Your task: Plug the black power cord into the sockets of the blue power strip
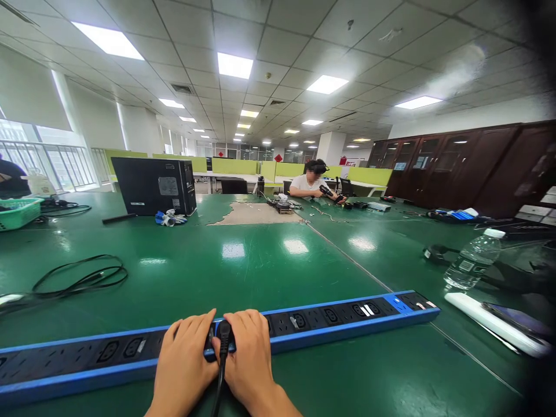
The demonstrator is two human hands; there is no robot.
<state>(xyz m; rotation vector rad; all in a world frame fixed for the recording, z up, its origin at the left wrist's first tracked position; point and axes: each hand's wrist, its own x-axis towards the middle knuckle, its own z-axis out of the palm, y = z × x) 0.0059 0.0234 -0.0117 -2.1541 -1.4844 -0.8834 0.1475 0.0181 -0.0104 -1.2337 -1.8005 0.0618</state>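
Observation:
A long blue-and-black power strip [330, 318] lies across the near part of the green table. A black plug [224, 332] sits at one of its middle sockets, and its cord runs down toward me. My left hand [186, 359] is closed over the strip just left of the plug, fingers wrapped across the top. On the other side, my right hand [248, 354] is closed, with its thumb and forefinger around the plug and the other fingers resting over the strip. The hands hide the sockets beneath them, and I cannot tell how deep the plug sits.
A coiled black cable [87, 281] lies to the left. Farther back stand a black computer case [150, 185], work gloves [171, 218] and a green basket [19, 214]. To the right are a water bottle [474, 259] and a phone [519, 318]. A person [310, 184] sits across the table.

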